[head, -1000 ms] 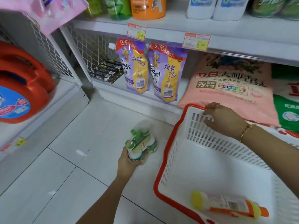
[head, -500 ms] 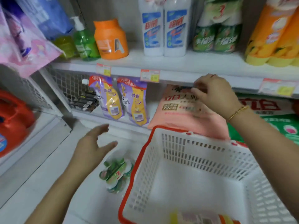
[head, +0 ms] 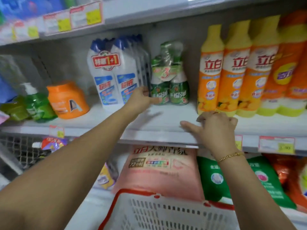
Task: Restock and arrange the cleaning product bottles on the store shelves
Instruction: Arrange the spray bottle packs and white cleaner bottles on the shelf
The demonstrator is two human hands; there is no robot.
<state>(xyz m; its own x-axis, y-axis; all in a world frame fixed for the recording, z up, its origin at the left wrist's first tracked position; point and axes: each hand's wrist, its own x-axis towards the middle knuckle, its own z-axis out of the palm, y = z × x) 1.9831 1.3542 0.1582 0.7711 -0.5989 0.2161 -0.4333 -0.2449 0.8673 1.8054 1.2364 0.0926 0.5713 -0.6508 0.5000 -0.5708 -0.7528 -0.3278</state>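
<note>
A shrink-wrapped pack of green bottles [head: 171, 83] stands upright on the middle shelf [head: 166, 120], between white twin-pack bottles [head: 114, 77] and a row of orange-and-yellow bottles [head: 232, 72]. My left hand [head: 141, 98] reaches in from the lower left and grips the left bottom side of the green pack, with fingers curled and thumb across its front. My right hand [head: 214, 128] rests on the shelf's front edge below the orange bottles, thumb stretched left, holding nothing.
An orange tub [head: 68, 100] and a green pump bottle [head: 36, 103] stand at the shelf's left. Below lie a pink detergent bag [head: 159, 170] and a green bag [head: 216, 176]. A white basket with a red rim [head: 166, 213] sits at the bottom centre.
The view tilted up from the floor to the middle shelf. My left hand let go of a green pack on the floor and rose to the shelf pack. My right hand shifted right along the shelf edge.
</note>
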